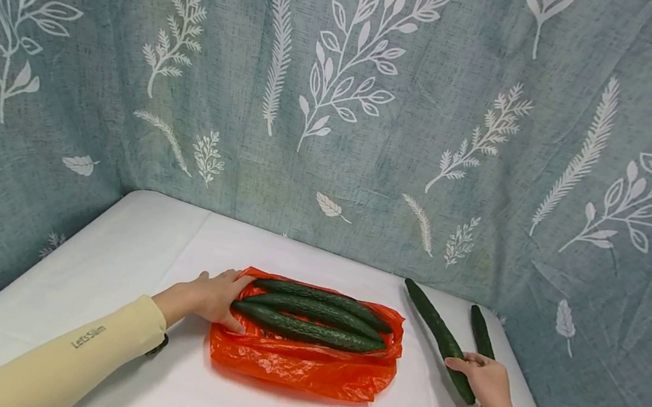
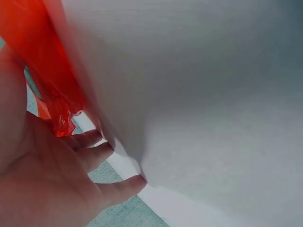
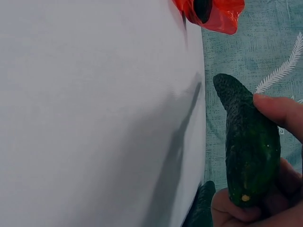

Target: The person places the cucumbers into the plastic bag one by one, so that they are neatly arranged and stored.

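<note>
A red plastic bag (image 1: 300, 368) lies on the table, its mouth spread around three dark green cucumbers (image 1: 312, 311) lying side by side. My left hand (image 1: 220, 295) rests at the bag's left end. In the left wrist view its fingers (image 2: 120, 190) are fairly straight, with tips at the white tabletop, beside the red plastic (image 2: 47, 56). At the right, my right hand (image 1: 486, 380) grips a long cucumber (image 1: 436, 331) near its closer end, thumb on top. The right wrist view shows this cucumber (image 3: 251, 146) raised, its shadow falling on the table.
Another cucumber (image 1: 481, 331) lies near the table's right edge, partly behind the right hand. The white table (image 1: 167, 235) meets a blue-green leaf-patterned curtain (image 1: 367, 189) at the back and sides.
</note>
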Demonstrator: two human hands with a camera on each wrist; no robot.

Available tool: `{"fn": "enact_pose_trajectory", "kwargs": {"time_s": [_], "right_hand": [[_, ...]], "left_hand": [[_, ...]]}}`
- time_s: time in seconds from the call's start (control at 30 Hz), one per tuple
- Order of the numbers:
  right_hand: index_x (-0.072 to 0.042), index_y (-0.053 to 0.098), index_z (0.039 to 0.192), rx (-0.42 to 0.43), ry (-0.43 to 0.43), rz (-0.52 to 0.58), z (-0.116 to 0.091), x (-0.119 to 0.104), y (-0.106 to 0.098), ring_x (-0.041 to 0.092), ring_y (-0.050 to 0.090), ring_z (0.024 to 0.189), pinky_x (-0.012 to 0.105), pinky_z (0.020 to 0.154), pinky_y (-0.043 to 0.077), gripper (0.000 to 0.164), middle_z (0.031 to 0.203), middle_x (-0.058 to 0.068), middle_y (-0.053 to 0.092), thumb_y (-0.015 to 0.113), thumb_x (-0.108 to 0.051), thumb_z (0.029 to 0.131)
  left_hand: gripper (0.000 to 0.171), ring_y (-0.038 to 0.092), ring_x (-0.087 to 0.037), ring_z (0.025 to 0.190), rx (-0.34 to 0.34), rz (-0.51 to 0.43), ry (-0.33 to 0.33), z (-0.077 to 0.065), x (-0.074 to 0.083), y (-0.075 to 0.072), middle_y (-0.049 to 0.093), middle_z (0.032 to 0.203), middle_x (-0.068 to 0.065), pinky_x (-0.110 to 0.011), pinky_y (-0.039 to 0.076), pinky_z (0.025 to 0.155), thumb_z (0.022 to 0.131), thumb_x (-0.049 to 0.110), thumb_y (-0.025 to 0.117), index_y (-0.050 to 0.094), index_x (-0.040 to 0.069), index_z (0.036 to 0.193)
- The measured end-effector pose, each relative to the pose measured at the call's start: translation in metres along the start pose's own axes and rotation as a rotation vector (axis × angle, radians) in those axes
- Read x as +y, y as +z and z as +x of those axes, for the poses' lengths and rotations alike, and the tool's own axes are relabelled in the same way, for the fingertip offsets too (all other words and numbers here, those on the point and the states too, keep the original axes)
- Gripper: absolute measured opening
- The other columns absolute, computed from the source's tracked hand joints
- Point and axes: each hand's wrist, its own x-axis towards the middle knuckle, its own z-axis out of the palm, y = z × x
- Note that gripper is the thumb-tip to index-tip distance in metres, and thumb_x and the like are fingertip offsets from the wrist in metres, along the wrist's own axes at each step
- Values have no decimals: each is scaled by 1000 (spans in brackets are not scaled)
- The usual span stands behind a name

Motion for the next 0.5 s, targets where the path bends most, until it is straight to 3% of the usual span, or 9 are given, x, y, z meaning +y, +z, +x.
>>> {"fn": "enact_pose_trajectory", "kwargs": {"time_s": [0.23, 0.5], "right_hand": [[7, 39, 149, -43, -92, -23, -6, -10, -4, 49, 22, 148, 63, 116, 27, 89, 160, 32, 24, 76, -45, 87], [1, 44, 148, -99, -127, -83, -15, -31, -4, 48, 24, 148, 67, 113, 29, 87, 160, 28, 29, 78, -48, 84]], "left_hand": [[111, 30, -38, 149, 0, 3, -3, 0, 1, 0, 32, 159, -21, -73, 20, 113, 74, 62, 81, 28, 12, 158], [110, 25, -39, 151, -10, -17, -15, -1, 1, 1, 30, 161, -20, -73, 18, 114, 75, 61, 81, 28, 12, 158]]}}
